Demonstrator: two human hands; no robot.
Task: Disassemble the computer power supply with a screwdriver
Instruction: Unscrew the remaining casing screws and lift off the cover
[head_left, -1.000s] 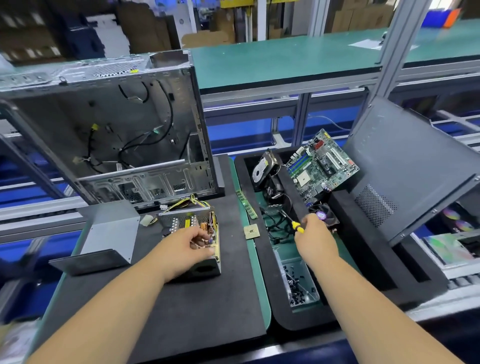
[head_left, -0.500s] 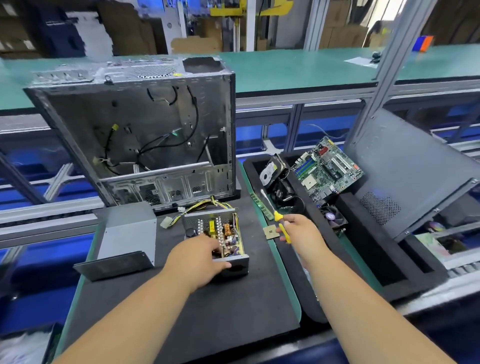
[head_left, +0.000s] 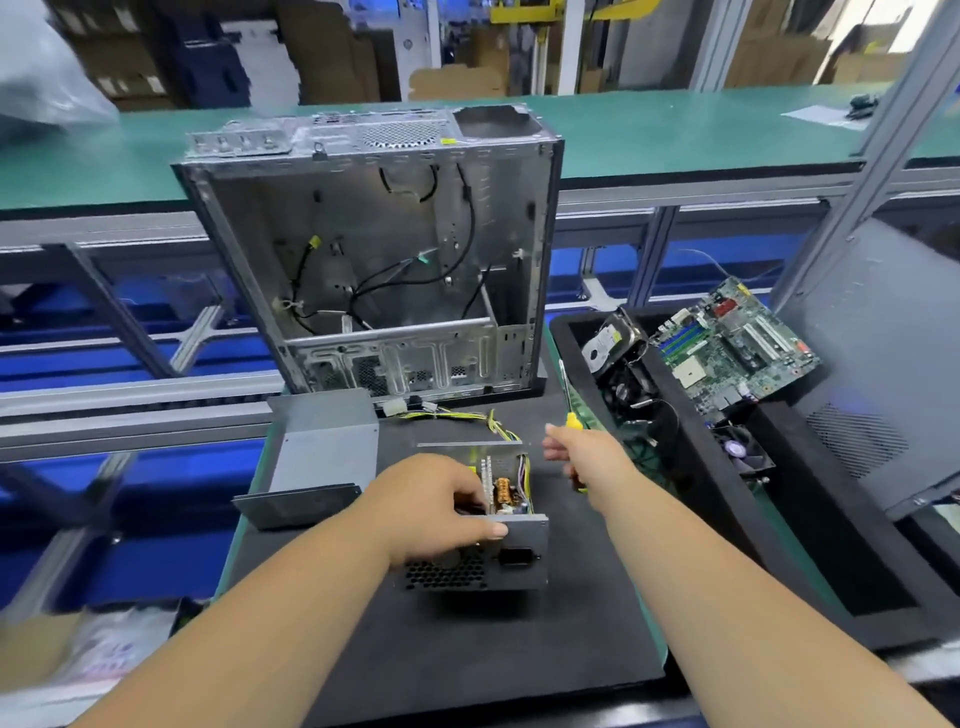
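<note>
Screwdriver (head_left: 573, 422) gripped by right hand (head_left: 589, 457); left hand (head_left: 436, 506) grips opened power supply (head_left: 491, 540); board screws probably next.

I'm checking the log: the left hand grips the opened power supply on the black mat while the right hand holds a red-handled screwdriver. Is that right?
Not quite. In the head view the screwdriver in the right hand has a yellow handle, not red. The rest stands: the left hand grips the opened power supply on the black mat.
</note>
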